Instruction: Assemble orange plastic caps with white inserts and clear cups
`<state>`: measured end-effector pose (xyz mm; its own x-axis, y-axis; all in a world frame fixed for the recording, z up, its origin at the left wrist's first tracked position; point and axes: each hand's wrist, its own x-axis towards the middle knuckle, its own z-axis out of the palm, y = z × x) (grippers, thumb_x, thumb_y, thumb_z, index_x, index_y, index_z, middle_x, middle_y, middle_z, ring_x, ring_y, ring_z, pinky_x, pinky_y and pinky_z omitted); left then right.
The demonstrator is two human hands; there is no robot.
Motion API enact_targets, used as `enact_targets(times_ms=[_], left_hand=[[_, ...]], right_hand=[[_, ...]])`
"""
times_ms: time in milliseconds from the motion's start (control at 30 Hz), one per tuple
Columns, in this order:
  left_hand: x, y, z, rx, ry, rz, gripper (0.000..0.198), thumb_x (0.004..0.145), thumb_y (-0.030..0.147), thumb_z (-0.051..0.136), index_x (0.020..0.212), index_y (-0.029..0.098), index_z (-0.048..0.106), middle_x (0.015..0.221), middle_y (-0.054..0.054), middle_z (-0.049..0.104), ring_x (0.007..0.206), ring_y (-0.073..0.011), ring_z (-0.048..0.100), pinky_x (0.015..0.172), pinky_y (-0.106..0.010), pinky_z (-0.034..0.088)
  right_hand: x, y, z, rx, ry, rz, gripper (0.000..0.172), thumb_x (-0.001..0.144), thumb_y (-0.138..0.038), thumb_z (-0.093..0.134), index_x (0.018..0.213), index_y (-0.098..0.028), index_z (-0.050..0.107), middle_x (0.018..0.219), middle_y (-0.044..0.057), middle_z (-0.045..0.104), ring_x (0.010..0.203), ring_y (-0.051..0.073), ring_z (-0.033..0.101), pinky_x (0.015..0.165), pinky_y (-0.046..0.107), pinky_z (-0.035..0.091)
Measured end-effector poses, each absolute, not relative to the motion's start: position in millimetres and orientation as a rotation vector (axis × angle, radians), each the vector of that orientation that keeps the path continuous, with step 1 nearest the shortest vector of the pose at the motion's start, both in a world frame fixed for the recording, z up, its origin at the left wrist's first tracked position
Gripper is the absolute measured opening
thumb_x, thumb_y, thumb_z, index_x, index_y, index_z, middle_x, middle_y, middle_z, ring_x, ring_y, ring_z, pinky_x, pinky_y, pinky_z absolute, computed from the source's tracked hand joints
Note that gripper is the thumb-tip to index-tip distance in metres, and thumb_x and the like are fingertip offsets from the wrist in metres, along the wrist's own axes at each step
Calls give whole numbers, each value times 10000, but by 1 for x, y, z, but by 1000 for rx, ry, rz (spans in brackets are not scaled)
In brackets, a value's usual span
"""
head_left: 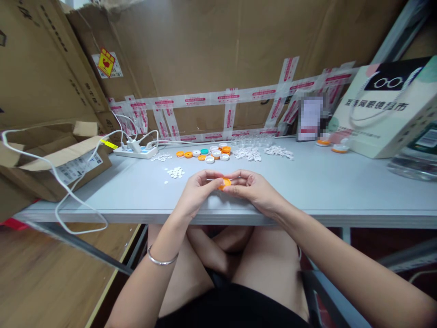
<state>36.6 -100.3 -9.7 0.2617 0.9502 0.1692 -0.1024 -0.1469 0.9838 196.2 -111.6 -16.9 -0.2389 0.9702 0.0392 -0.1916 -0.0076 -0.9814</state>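
Between my two hands, just above the grey table (307,191), is a small round orange cap (224,183). My left hand (201,187) is closed on its left side with thumb and fingers. From the other side my right hand (247,186) pinches the same cap. Fingers cover part of its rim. Beyond the hands lies a cluster of round caps, among them an orange cap (188,155), a teal cap (204,151) and a white cap (209,160). A pile of small white discs (175,172) sits to the left of that.
Piles of white plastic pieces (247,154) lie behind the right hand, near clear plastic containers (256,140). A power strip (136,151) and an open cardboard box (78,159) stand left. On the right are a phone (310,118), a paper bag (372,109) and a clear bottle (414,159).
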Motion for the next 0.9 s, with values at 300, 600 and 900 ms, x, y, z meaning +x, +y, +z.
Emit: enact_targets(times_ms=[300,600,900], left_hand=[[43,-102,-8,1521,1007,1172,158,659,223,656,779,134,605,756,-13,635,654,-109,583,622,-227,443],[42,-101,-7,1520,976,1166,149,666,261,659,730,133,615,675,-6,624,633,-112,567,614,-226,434],[42,-101,-8,1508,940,1164,188,646,299,698,706,135,629,707,-17,650,677,-129,586,657,-245,445]], right_hand=[[195,-113,-15,-970,-1276,1395,307,539,-233,789,796,-175,633,713,-11,709,676,116,655,708,244,481],[198,-109,-17,-882,-1194,1525,297,557,-277,791,800,-181,648,713,-7,715,685,109,659,708,239,497],[195,-110,-11,-917,-1078,1550,289,519,-277,806,722,-169,631,644,-10,703,607,91,647,649,217,512]])
